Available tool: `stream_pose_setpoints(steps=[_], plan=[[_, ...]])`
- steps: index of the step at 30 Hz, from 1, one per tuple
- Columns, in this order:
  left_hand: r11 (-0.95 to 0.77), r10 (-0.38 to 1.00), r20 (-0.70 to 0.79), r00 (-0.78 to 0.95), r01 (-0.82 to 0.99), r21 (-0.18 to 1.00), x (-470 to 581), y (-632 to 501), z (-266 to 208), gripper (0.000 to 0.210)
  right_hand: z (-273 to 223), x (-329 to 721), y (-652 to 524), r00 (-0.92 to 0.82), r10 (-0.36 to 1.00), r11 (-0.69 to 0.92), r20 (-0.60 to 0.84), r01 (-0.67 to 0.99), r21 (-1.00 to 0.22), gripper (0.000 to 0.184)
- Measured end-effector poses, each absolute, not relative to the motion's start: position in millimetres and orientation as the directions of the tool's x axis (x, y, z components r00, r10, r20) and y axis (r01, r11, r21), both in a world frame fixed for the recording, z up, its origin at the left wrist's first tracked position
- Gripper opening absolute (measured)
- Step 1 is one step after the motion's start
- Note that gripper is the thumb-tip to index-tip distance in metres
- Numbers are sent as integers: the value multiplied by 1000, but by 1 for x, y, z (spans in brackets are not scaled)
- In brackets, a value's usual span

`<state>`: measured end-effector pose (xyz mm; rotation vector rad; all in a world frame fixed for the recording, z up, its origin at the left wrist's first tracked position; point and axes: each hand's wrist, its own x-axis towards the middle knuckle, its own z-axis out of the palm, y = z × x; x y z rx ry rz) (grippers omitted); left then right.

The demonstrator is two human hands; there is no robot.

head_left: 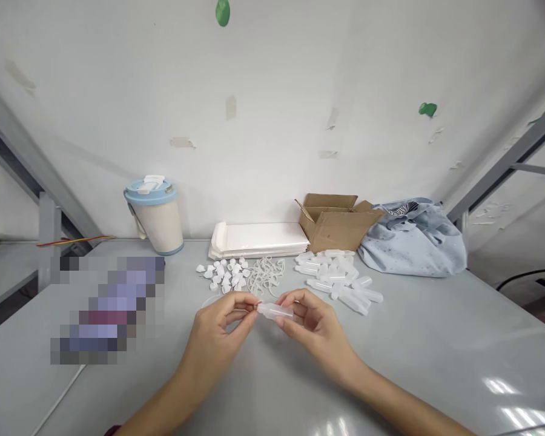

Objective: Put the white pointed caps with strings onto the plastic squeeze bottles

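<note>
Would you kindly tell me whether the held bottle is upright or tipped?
Tipped: the bottle lies nearly sideways between left hand and right hand.

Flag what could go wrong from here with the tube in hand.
1. The translucent tube is held at fingertips by the left hand and right hand, so it might slip.
2. The white cords lie in a tangle; pulling one could drag others.
3. The small white pieces lie loose just beyond the left hand; a brush might scatter them.
</note>
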<state>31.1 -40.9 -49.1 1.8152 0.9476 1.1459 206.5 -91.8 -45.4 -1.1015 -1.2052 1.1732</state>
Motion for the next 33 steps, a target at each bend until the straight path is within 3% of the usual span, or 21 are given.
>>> stream_pose_setpoints(steps=[4, 11, 18, 26, 33], plan=[[-488, 858, 416, 302, 219, 845, 31, -44, -49, 14, -50, 206, -91, 8, 999, 41, 41, -35, -999, 20], [-764, 644, 673, 364, 248, 596, 31, -44, -48, 21, -54, 205, -94, -90, 996, 24, 24, -5, -1000, 36], [-812, 580, 686, 439, 245, 530, 30, -47, -46, 20, -53, 206, -94, -146, 983, 126, 110, 102, -987, 45], [-907, 417, 769, 485, 280, 315, 30, -46, -55, 21, -48, 204, -95, -134, 988, 102, 83, 144, -984, 33], [-940, 328, 809, 487, 256, 227, 29, -48, -56, 27, -49, 206, -95, -111, 990, 96, 85, 102, -990, 31]])
